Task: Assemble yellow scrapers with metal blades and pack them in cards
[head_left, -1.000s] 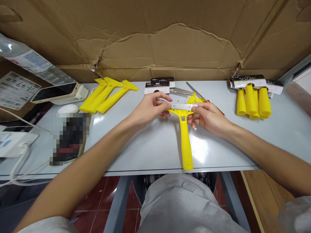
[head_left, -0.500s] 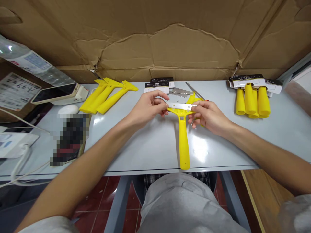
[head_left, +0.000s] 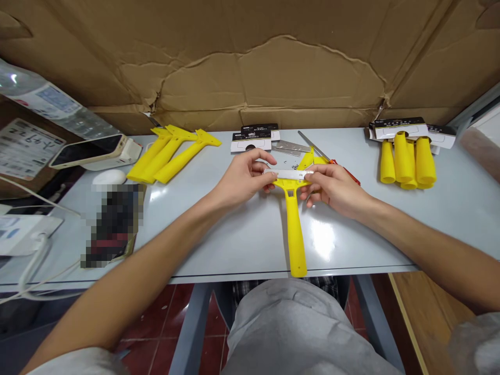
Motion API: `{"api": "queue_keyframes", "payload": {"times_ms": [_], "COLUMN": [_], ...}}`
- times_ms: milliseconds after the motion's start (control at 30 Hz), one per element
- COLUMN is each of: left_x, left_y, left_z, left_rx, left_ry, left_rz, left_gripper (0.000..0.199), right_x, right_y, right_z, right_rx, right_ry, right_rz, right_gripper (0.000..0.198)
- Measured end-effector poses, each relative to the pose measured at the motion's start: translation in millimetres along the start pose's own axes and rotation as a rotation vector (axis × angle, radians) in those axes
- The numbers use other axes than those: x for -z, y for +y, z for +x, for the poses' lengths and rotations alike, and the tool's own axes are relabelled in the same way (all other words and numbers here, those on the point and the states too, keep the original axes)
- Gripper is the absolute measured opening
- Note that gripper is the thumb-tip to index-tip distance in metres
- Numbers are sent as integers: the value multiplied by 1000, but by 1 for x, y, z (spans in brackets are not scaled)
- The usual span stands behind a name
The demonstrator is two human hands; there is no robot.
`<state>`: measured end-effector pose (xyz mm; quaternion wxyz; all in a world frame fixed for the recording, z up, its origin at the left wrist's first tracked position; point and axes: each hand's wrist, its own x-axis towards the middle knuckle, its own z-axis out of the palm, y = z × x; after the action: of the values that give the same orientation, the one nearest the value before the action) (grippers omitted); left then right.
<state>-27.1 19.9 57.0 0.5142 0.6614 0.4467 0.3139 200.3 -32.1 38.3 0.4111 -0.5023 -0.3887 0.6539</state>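
My left hand (head_left: 247, 176) and my right hand (head_left: 336, 186) pinch the two ends of a yellow scraper's (head_left: 296, 229) wide head. Across that head lies a flat metal strip (head_left: 289, 174), with both thumbs pressing on its ends. The handle points toward me, its end at the table's front edge. Behind the head sits another yellow piece (head_left: 307, 159), partly covered by my right hand. A screwdriver with a red handle (head_left: 346, 172) lies just past my right fingers. Loose metal blades (head_left: 289, 147) and a few tiny screws (head_left: 296, 166) rest beyond the strip.
Several yellow scrapers (head_left: 183, 157) lie at the left. Black-and-white cards (head_left: 252, 140) are at the back. Carded yellow handles (head_left: 402, 161) stand at the right. A phone (head_left: 88, 151), a white mouse (head_left: 109, 177) and cables fill the left side. Cardboard (head_left: 250, 78) rises behind.
The scraper head and strip have come slightly nearer to me, and the handle end has shifted a little right. My left thumb sits further in along the strip. More of the screwdriver's red handle shows.
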Motion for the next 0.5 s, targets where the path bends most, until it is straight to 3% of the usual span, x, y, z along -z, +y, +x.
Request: {"api": "queue_keyframes", "payload": {"times_ms": [200, 500], "left_x": [-2, -8], "left_y": [1, -2], "left_z": [-1, -2], "left_rx": [-56, -34], "left_ry": [38, 2], "left_rz": [46, 48], "left_gripper": [31, 23], "right_x": [2, 2], "right_y": [0, 6], "right_z": [2, 1], "right_rx": [-39, 15], "right_ry": [-30, -54], "right_rz": [-13, -40], "right_gripper": [26, 18]}}
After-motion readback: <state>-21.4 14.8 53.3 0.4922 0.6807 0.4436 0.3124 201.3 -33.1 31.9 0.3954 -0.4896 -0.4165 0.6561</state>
